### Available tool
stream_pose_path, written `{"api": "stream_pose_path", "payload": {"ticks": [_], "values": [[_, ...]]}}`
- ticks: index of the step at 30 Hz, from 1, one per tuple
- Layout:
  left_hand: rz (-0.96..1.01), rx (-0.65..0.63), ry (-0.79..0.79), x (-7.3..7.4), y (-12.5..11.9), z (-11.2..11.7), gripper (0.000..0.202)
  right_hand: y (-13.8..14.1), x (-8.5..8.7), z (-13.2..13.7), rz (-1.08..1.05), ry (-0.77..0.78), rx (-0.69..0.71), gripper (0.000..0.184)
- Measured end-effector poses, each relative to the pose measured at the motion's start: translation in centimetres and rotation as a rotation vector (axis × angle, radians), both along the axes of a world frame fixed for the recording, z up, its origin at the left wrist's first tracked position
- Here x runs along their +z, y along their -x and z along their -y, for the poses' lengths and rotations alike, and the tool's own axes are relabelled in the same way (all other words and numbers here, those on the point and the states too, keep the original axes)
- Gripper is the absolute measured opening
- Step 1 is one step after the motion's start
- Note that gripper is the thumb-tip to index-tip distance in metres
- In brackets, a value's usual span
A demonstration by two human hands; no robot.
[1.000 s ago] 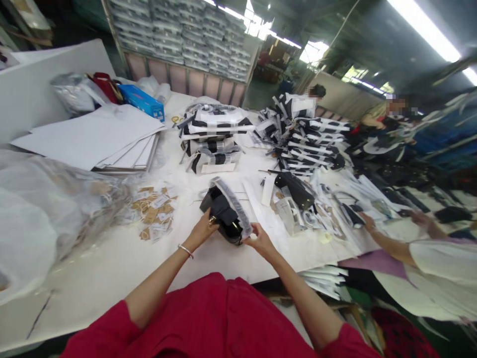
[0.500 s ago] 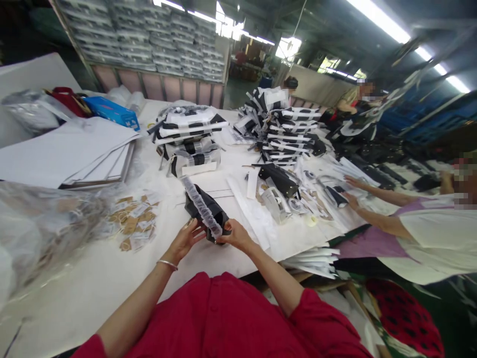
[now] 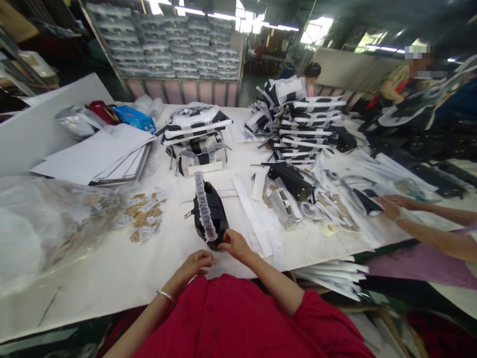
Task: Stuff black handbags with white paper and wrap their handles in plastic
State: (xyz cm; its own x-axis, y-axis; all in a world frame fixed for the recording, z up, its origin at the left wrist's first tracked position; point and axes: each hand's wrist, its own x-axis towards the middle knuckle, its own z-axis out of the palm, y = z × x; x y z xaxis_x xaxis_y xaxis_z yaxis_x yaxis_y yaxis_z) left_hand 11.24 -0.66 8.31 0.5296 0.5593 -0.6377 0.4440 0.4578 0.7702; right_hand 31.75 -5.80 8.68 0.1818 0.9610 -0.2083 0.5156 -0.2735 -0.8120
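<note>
The bag (image 3: 219, 211) is set near the front edge of the worktop (image 3: 100, 278), with room toward the tags (image 3: 143, 216). Black, with a film-wrapped handle (image 3: 204, 211), it is pinched by the right hand (image 3: 234, 244); beside it the left hand (image 3: 194, 264) is held loosely curled.

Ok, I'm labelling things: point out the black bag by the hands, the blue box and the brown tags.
Black bag (image 3: 217, 209): head view, on its dark body.
Blue box (image 3: 134, 119): head view, near its middle.
Brown tags (image 3: 140, 219): head view, mid-pile.
</note>
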Motion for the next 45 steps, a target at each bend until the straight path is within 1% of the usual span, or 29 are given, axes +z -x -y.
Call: {"api": "stream_pose_path", "payload": {"ticks": [1,3,4,5,6,8,11,13,14,16,18,20,23,25,27,28,30,32,33,35,37,39,42,45], "values": [[0.020,-0.015,-0.021,-0.3,-0.4,0.6,0.061,-0.3,-0.7,0.7,-0.011,0.002,0.025,0.015],[0.051,0.043,-0.078,-0.7,-1.4,1.3,0.077,-1.3,-1.8,2.4,-0.028,-0.021,0.089,0.004],[0.050,0.086,-0.088,-0.9,-1.9,1.4,0.082,-2.0,-2.2,3.4,-0.028,-0.045,0.098,0.004],[0.033,0.131,-0.081,-1.0,-2.2,1.4,0.083,-3.1,-2.5,4.4,-0.019,-0.067,0.075,0.007],[0.004,0.168,-0.058,-1.0,-2.4,1.4,0.082,-4.4,-2.7,5.4,0.002,-0.076,0.016,0.011],[-0.047,0.200,0.022,-1.0,-2.5,1.4,0.077,-7.7,-3.0,7.6,0.064,-0.044,-0.188,0.020],[-0.028,0.162,0.135,-0.6,-2.5,1.9,0.070,-13.1,-3.5,10.4,0.165,0.074,-0.524,0.029],[-0.019,0.163,0.163,-0.4,-2.9,2.6,0.072,-16.0,-4.2,11.8,0.221,0.155,-0.675,0.035],[-0.024,0.179,0.164,-0.4,-3.2,2.9,0.074,-17.1,-4.6,12.3,0.233,0.191,-0.717,0.038],[-0.032,0.217,0.157,-0.3,-3.9,3.4,0.078,-18.5,-5.5,12.8,0.228,0.254,-0.720,0.038],[-0.030,0.232,0.156,-0.3,-4.5,3.6,0.081,-19.2,-6.2,13.0,0.211,0.280,-0.657,0.032],[-0.043,0.212,0.167,-0.2,-4.7,3.8,0.081,-19.9,-6.6,13.1,0.198,0.263,-0.598,0.033],[-0.108,0.143,0.171,-0.2,-4.6,4.0,0.074,-21.1,-6.0,13.6,0.223,0.257,-0.531,0.037],[-0.140,0.100,0.139,-0.2,-4.5,4.5,0.067,-21.8,-4.8,13.8,0.291,0.244,-0.491,0.037],[-0.123,0.086,0.094,0.0,-4.6,5.4,0.061,-21.7,-3.1,13.5,0.325,0.141,-0.448,0.037],[-0.090,0.093,0.071,0.2,-4.9,5.8,0.060,-21.3,-2.2,13.1,0.301,0.079,-0.428,0.038],[0.019,0.134,0.027,0.6,-5.5,6.7,0.057,-19.6,-0.5,11.6,0.151,0.012,-0.380,0.041],[0.151,0.190,-0.004,1.0,-6.4,7.2,0.055,-17.2,0.6,9.7,-0.056,0.043,-0.312,0.048],[0.200,0.216,-0.019,1.1,-6.9,7.3,0.055,-16.0,0.8,8.7,-0.135,0.072,-0.269,0.051],[0.241,0.266,-0.050,1.1,-7.7,7.3,0.053,-14.1,0.7,6.8,-0.200,0.103,-0.212,0.052],[0.227,0.322,-0.068,0.9,-8.4,7.2,0.052,-13.2,0.3,5.2,-0.185,0.118,-0.216,0.045],[0.216,0.377,-0.057,0.8,-8.9,7.2,0.051,-13.0,0.1,4.0,-0.216,0.149,-0.244,0.040],[0.280,0.426,-0.018,1.0,-9.3,7.7,0.054,-11.9,0.6,3.4,-0.417,0.215,-0.209,0.038],[0.394,0.463,-0.028,1.2,-9.2,8.5,0.058,-8.5,1.3,3.9,-0.632,0.316,-0.127,0.035]]}}
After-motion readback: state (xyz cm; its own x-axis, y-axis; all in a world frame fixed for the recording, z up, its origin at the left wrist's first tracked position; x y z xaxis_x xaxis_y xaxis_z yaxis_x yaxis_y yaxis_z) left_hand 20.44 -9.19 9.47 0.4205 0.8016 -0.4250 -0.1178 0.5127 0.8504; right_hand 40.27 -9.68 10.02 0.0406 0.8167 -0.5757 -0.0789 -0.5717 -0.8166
